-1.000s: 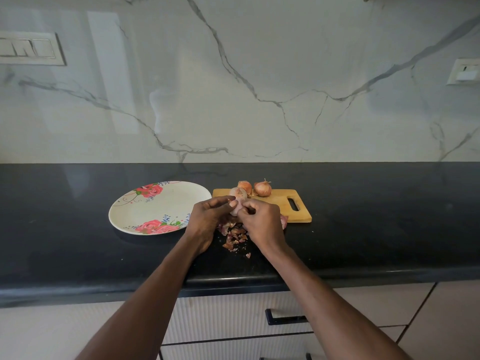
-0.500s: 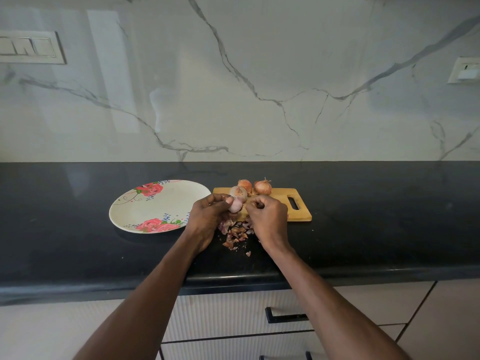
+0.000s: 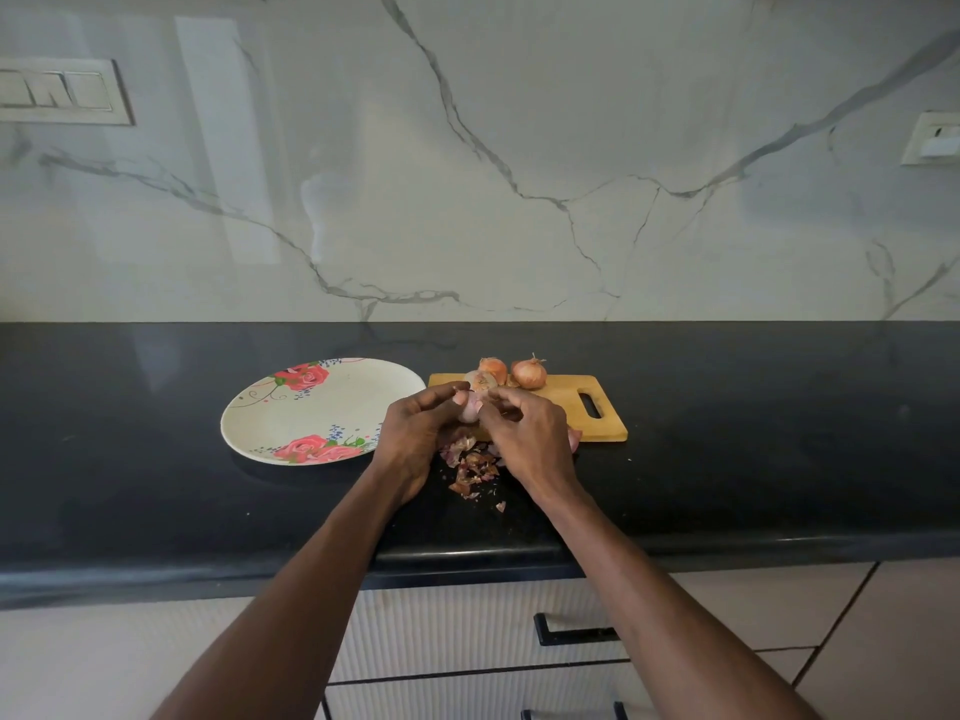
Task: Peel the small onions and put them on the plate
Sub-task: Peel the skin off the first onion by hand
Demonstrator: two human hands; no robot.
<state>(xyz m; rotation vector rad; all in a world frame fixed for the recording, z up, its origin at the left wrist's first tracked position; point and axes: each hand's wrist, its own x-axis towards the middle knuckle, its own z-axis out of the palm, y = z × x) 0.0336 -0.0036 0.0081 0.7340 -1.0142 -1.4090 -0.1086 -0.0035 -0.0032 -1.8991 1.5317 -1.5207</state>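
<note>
My left hand [image 3: 415, 433] holds a small, partly peeled pale pink onion [image 3: 469, 407] between thumb and fingers. My right hand [image 3: 530, 433] pinches at that onion's skin from the right side. Both hands hover over the front left corner of the wooden cutting board [image 3: 571, 402]. Three unpeeled onions sit at the board's back edge: a brown one [image 3: 530, 373], another [image 3: 493, 368] and a paler one [image 3: 480, 380] just behind my fingers. The floral plate [image 3: 311, 413] lies left of the board with no onions on it.
A heap of onion skins [image 3: 472, 465] lies on the black counter [image 3: 779, 433] below my hands. The marble wall rises behind. Cabinet drawers with black handles [image 3: 576, 634] sit under the counter edge.
My hands stay together on the onion with small finger movements. The right hand shifted slightly up and right, then back close against the onion.
</note>
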